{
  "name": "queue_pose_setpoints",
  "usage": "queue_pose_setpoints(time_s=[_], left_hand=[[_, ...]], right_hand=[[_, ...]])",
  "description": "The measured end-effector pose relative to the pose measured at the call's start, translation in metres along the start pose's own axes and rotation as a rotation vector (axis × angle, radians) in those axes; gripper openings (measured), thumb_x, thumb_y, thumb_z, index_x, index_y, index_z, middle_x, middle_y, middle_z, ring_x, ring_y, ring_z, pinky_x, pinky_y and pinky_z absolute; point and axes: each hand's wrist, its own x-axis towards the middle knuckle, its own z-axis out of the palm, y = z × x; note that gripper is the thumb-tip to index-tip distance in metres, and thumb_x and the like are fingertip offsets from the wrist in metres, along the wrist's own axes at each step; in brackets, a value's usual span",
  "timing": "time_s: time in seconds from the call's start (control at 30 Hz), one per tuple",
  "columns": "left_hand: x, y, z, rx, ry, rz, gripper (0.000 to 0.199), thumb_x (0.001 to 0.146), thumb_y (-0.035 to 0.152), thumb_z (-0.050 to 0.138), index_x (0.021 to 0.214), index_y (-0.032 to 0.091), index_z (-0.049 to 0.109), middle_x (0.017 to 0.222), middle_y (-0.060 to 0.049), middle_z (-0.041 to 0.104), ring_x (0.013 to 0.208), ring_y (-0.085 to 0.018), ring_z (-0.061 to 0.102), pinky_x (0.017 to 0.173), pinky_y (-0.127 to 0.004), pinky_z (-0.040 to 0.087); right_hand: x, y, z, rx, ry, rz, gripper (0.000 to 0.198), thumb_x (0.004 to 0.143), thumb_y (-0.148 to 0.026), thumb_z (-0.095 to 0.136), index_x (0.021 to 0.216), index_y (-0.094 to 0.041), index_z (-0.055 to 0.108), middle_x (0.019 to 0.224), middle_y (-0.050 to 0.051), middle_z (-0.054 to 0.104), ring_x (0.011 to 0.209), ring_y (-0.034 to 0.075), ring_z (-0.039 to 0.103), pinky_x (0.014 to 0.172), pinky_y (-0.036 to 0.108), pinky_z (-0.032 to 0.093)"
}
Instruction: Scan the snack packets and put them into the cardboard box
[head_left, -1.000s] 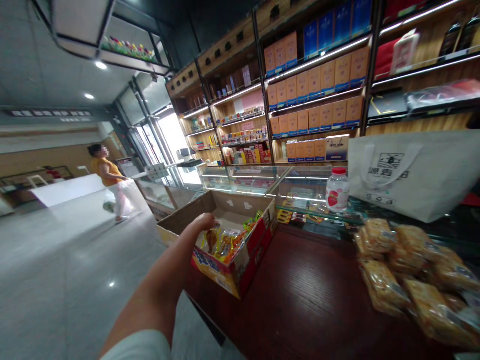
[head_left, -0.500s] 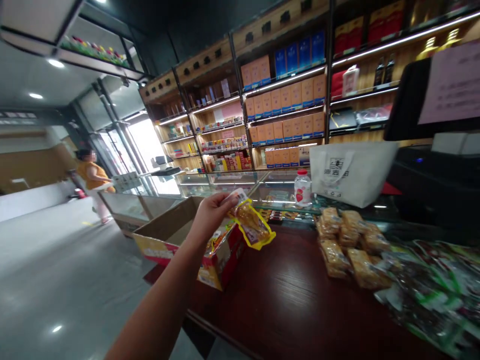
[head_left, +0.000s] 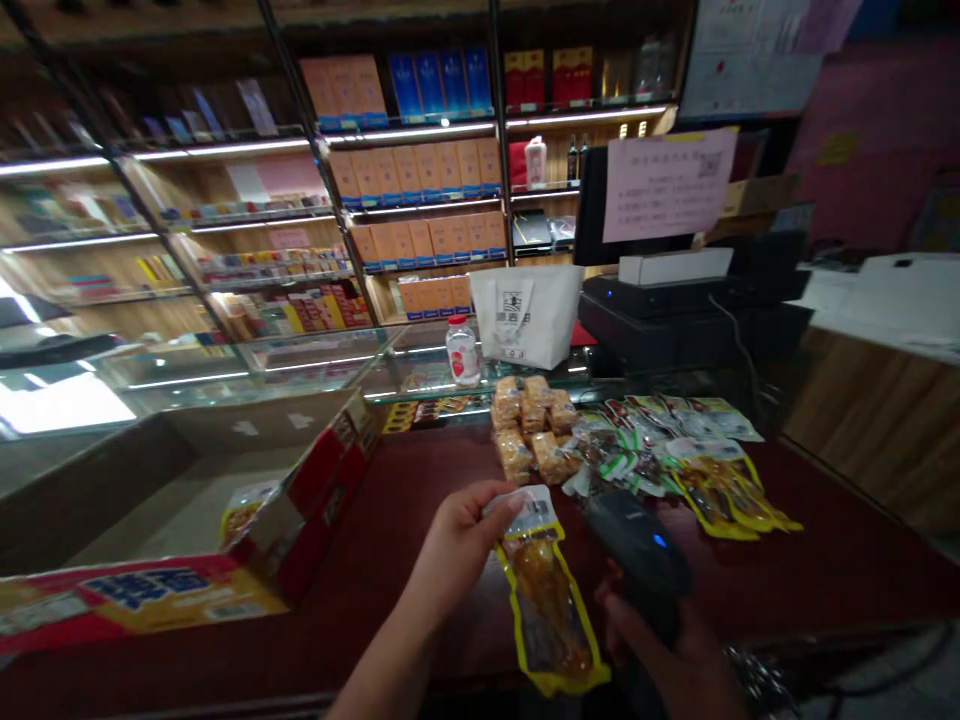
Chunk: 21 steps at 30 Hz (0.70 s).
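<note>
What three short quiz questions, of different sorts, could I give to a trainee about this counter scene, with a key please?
1. Which of the person's hands grips the dark handheld scanner?
2. True or false: in the picture, the red-capped bottle stands to the left of the white bag.
3. Fill in: the left hand holds a clear packet with ____ edges.

Key: 1. The right hand. 2. True. 3. yellow.
</note>
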Motion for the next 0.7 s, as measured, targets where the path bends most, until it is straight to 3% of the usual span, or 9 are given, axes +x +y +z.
queue_pose_setpoints(time_s=[0.13, 0.2, 0.33, 0.47, 0.6, 0.7], left_hand=[[0.000, -0.010, 0.028, -0.078, -0.086, -0.075, 0.035, 0.075, 0.047, 0.078, 0.087, 0.014, 0.080, 0.079, -0.006, 0.076, 0.069, -0.018, 0.064, 0.065, -0.025, 0.047], [0.000, -0.013, 0.036, -0.147, -0.072, -0.108, 0.037, 0.073, 0.046, 0.081, 0.092, 0.014, 0.080, 0.085, -0.008, 0.078, 0.074, -0.019, 0.067, 0.069, -0.025, 0.050], [-0.002, -0.021, 0.047, -0.396, -0.040, -0.225, 0.051, 0.067, 0.045, 0.087, 0.108, 0.016, 0.076, 0.106, -0.012, 0.078, 0.090, -0.023, 0.073, 0.079, -0.030, 0.056], [-0.013, -0.034, 0.058, -0.615, -0.176, -0.320, 0.060, 0.059, 0.036, 0.094, 0.112, 0.020, 0.074, 0.116, -0.012, 0.076, 0.104, -0.026, 0.072, 0.089, -0.032, 0.056], [-0.031, -0.047, 0.074, -0.551, -0.297, -0.398, 0.050, 0.060, 0.037, 0.093, 0.105, 0.020, 0.076, 0.113, -0.013, 0.076, 0.101, -0.029, 0.073, 0.089, -0.035, 0.057], [-0.040, -0.055, 0.084, -0.468, -0.247, -0.418, 0.043, 0.063, 0.042, 0.091, 0.098, 0.021, 0.078, 0.103, -0.011, 0.078, 0.092, -0.027, 0.073, 0.085, -0.035, 0.057]], right_hand=[[-0.007, -0.005, 0.005, -0.006, 0.125, 0.009, 0.046, 0.058, -0.054, 0.090, 0.086, -0.020, 0.078, 0.083, 0.007, 0.079, 0.082, 0.034, 0.073, 0.077, 0.037, 0.059], [-0.008, -0.003, 0.002, 0.055, 0.141, 0.050, 0.048, 0.060, -0.052, 0.089, 0.092, -0.019, 0.078, 0.087, 0.008, 0.080, 0.088, 0.036, 0.073, 0.081, 0.040, 0.059], [-0.003, 0.004, -0.005, 0.183, 0.213, 0.157, 0.061, 0.058, -0.053, 0.092, 0.104, -0.016, 0.073, 0.092, 0.010, 0.080, 0.092, 0.040, 0.073, 0.076, 0.044, 0.061], [0.005, 0.006, -0.009, 0.394, 0.257, 0.192, 0.069, 0.062, -0.050, 0.094, 0.116, -0.019, 0.066, 0.095, 0.007, 0.081, 0.085, 0.035, 0.076, 0.066, 0.039, 0.063], [0.011, 0.010, -0.011, 0.487, 0.283, 0.201, 0.079, 0.059, -0.048, 0.097, 0.122, -0.019, 0.060, 0.095, 0.006, 0.081, 0.079, 0.036, 0.077, 0.060, 0.039, 0.064], [0.015, 0.016, -0.013, 0.449, 0.347, 0.164, 0.075, 0.061, -0.048, 0.096, 0.122, -0.019, 0.061, 0.098, 0.007, 0.080, 0.086, 0.036, 0.076, 0.066, 0.038, 0.064]])
